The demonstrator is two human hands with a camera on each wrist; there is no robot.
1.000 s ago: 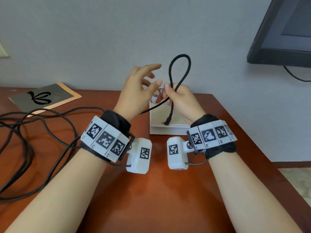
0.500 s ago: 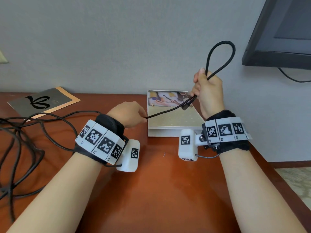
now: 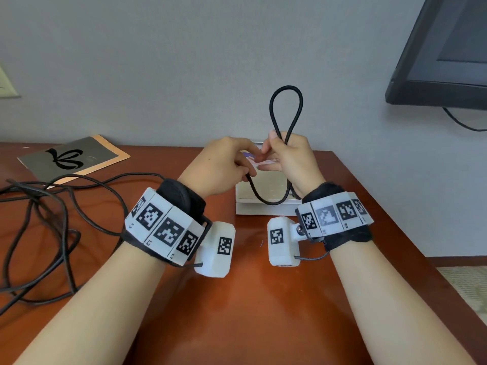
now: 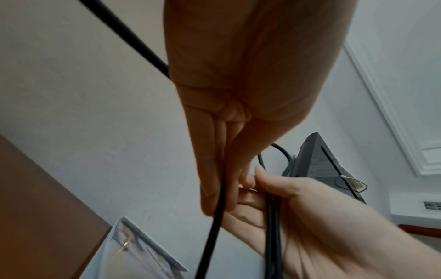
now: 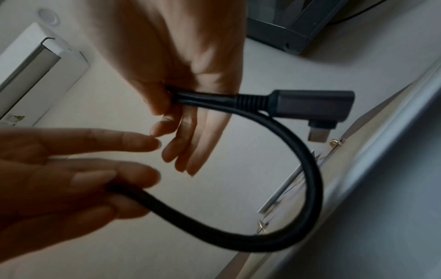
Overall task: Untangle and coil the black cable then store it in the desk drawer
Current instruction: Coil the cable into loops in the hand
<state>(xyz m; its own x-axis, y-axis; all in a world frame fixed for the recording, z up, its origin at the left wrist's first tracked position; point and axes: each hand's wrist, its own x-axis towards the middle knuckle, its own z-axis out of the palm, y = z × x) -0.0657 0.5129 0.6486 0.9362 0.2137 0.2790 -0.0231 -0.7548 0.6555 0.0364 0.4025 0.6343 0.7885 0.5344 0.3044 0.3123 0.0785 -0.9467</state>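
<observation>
my right hand (image 3: 292, 159) gripped the first loops of the thin black cable (image 3: 286, 114). my left hand (image 3: 221, 164) pinched the next stretch. most lay tangled on the brown wooden counter (image 3: 237, 312), not yet stored.

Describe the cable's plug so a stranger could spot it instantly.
Start at the right hand, raised above the desk. Follow the black cable it grips to the end jutting past the palm. That is the plug: dark, boxy and bent at a right angle, unlike the round cord.

left hand (image 3: 221, 164) rose to right hand (image 3: 290, 159) | cable (image 3: 286, 111) loop recentred, upright
</observation>
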